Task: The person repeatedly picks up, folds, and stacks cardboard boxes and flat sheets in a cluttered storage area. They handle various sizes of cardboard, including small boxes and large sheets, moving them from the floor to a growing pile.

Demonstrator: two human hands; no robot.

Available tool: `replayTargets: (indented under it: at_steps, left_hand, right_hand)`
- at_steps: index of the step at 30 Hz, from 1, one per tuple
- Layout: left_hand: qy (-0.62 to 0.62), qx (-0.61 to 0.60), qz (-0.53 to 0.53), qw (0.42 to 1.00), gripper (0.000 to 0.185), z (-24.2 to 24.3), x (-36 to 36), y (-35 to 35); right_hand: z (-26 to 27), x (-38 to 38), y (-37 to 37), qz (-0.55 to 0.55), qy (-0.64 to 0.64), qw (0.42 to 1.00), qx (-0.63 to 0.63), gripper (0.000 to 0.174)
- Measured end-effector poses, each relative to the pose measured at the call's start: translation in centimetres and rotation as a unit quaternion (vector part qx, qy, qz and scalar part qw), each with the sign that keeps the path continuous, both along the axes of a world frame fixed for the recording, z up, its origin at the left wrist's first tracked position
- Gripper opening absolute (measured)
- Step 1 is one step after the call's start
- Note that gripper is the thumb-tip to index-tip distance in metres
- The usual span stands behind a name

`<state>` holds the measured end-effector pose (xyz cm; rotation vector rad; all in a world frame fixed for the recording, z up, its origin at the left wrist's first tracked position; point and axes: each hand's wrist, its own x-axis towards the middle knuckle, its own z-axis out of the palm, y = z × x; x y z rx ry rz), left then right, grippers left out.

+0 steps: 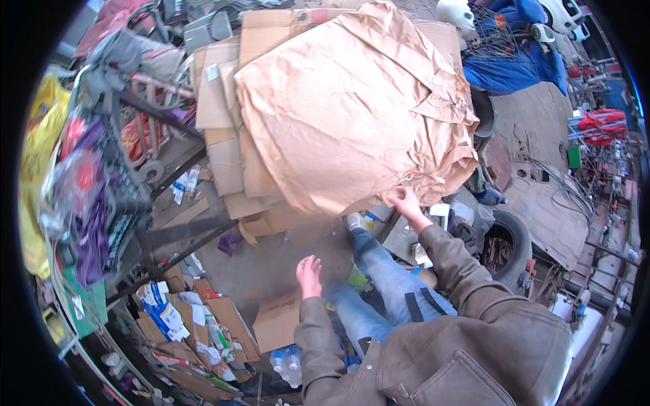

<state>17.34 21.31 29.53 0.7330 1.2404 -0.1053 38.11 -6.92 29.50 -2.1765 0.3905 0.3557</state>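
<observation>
A large crumpled sheet of brown kraft paper (pixel 345 101) lies spread over a stack of flattened cardboard boxes (pixel 218 152). My right hand (pixel 403 200) pinches the paper's near right edge between thumb and fingers. Lower and to the left, my left hand (pixel 309 275) is raised over the floor with its fingers slightly curled and holds nothing. Below it stands a brown cardboard box (pixel 277 322), partly hidden by my left sleeve.
A car tyre (pixel 513 248) is at my right, near a large flat board (pixel 543 208). Cardboard scraps and packaging (pixel 203 325) are heaped at lower left, beside clear plastic bottles (pixel 287 360). A dark plastic crate (pixel 122 203) with purple cloth stands at left.
</observation>
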Motion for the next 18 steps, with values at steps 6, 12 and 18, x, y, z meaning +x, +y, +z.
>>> replayTargets:
  at_steps: [6,12,18]
  left_hand:
    - [0.099,0.011,-0.062,0.993,0.037,-7.0,9.1,-4.6]
    - [0.16,0.475,-0.236,0.833,0.067,-8.8,16.9,0.6]
    - [0.104,0.598,-0.324,0.726,0.067,-7.7,22.7,12.5]
  right_hand:
    - [-1.9,9.4,-16.2,-0.105,-0.209,0.894,-0.381,0.043]
    - [-2.1,16.8,-25.1,-0.201,-0.076,0.949,-0.232,0.06]
    - [-5.0,18.1,-24.7,-0.419,-0.041,0.786,-0.452,0.075]
